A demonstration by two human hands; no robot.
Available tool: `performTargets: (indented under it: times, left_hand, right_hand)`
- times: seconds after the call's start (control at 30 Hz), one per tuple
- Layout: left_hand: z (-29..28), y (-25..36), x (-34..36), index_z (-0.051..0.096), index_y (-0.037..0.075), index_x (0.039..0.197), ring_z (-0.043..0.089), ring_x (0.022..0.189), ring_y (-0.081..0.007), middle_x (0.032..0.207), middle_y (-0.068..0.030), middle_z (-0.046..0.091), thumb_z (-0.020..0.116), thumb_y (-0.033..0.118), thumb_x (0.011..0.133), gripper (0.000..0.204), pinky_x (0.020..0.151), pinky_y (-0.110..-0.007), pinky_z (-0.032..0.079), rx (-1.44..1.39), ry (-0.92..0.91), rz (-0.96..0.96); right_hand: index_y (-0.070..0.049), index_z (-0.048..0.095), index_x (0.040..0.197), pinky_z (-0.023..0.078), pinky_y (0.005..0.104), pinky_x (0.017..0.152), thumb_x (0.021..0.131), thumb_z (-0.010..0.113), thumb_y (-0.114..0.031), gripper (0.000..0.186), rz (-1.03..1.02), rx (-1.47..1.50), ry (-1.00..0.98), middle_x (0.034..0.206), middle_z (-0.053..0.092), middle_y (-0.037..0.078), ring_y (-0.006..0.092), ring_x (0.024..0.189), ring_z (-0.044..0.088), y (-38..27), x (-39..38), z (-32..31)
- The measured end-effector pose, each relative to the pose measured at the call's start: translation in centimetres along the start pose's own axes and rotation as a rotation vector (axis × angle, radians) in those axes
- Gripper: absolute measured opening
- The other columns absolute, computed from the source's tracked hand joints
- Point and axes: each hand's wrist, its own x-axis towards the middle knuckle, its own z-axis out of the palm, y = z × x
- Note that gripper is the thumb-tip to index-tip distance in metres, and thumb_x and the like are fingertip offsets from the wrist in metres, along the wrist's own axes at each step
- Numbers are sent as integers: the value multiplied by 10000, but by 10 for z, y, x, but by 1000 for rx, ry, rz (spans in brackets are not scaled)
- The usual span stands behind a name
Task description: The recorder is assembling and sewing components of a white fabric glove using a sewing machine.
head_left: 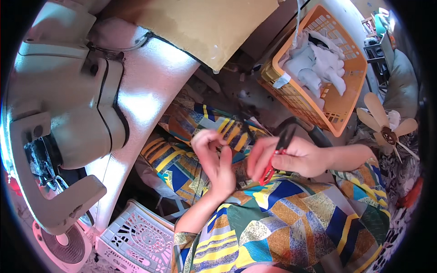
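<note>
Over my lap, my right hand is wrapped round a small red-and-black hand tool. Its red part points down toward my lap and a black part sticks up past the thumb; the exact kind is blurred. To its left, my left hand is raised with bent fingers curled toward the thumb. Whatever may lie between those fingertips is too small or smeared to make out. The two hands are apart. Patterned clothing in blue, yellow and brown covers my lap beneath them.
A beige sewing machine stands at the left on a white tabletop. An orange basket with white cloth pieces is at the far right. A grey plastic crate, a pink fan and a beige-bladed fan stand nearby.
</note>
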Motion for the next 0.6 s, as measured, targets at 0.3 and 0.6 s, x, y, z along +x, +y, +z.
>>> performTargets:
  times: [0.3,0.6]
  left_hand:
    - [25,5,3,221,19,1448,524,1125,-227,1349,-193,435,528,167,951,603,915,-326,431,-481,-290,-386]
    - [-29,27,-43,552,29,1149,433,725,-68,804,17,485,397,214,1028,269,676,-203,379,83,-496,-439]
  right_hand:
    - [26,602,1031,457,280,820,1028,378,-320,412,66,228,-194,1022,572,92,152,927,566,24,-37,28]
    - [-37,596,754,448,343,722,1025,329,-379,511,-112,-71,94,796,629,110,227,767,574,8,-44,25]
